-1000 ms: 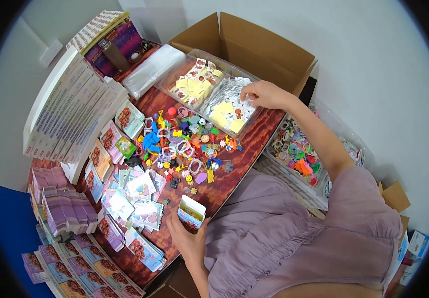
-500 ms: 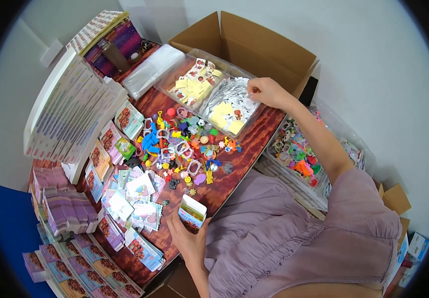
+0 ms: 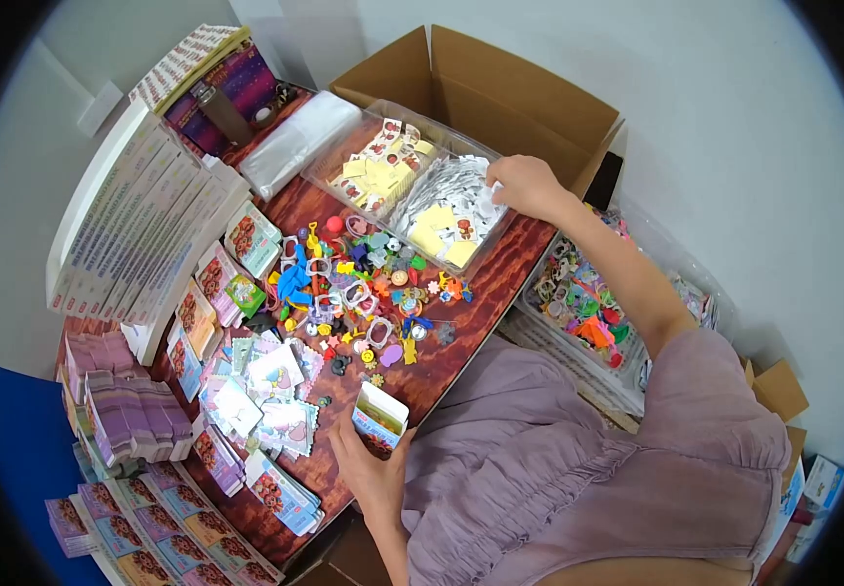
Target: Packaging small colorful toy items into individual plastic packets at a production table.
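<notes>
My left hand (image 3: 373,479) is closed round a small open-topped cardboard box (image 3: 380,418) at the table's near edge; something greenish-yellow shows inside it. Out at the right edge of a clear divided plastic tray (image 3: 485,262), my right hand (image 3: 527,186) has its fingers pinched together over a heap of white paper slips (image 3: 441,190). What lies between those fingertips is too small to make out. Yellow slips and picture stickers (image 3: 378,174) fill the tray's other compartment. Small colourful plastic toys and rings (image 3: 358,293) are spread over the table between my hands.
Patterned sachets (image 3: 270,391) and stacks of flat printed cartons (image 3: 280,493) lie left of the toys. Purple bundles (image 3: 134,415) and a white rack (image 3: 129,225) stand farther left. Behind the tray is an open brown box (image 3: 519,98); a clear bin of trinkets (image 3: 588,303) sits at the right.
My right hand has shifted very slightly at the tray's right edge, its fingertips still down at the white slips. The left hand and the small box have stayed in place.
</notes>
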A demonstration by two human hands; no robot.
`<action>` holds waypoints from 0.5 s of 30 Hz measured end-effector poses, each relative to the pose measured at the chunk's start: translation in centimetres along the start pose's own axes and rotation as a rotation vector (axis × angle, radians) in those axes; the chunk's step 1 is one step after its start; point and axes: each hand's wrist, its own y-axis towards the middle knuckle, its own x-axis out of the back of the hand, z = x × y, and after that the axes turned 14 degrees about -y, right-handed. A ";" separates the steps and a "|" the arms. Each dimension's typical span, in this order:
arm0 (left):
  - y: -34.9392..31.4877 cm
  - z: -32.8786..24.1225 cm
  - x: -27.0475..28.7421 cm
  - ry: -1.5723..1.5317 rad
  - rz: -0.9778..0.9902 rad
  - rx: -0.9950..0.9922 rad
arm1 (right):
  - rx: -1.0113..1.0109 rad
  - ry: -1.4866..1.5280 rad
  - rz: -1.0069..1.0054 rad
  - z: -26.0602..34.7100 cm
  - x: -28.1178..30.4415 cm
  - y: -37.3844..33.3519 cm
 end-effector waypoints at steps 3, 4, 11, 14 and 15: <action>-0.1 0.1 0.0 0.018 -0.004 -0.005 | -0.030 -0.031 0.032 0.3 0.0 0.3; -0.1 0.1 0.0 0.018 -0.005 -0.004 | -0.028 -0.031 0.032 0.2 0.0 0.4; -0.1 0.1 0.2 0.008 -0.013 -0.034 | -0.047 0.269 -0.198 -0.9 0.6 0.5; -0.1 0.3 0.3 0.008 -0.016 -0.021 | -0.055 0.550 -0.015 1.0 2.7 0.1; -0.1 0.3 0.2 0.005 -0.011 -0.024 | -0.114 0.770 0.234 1.9 3.6 -0.1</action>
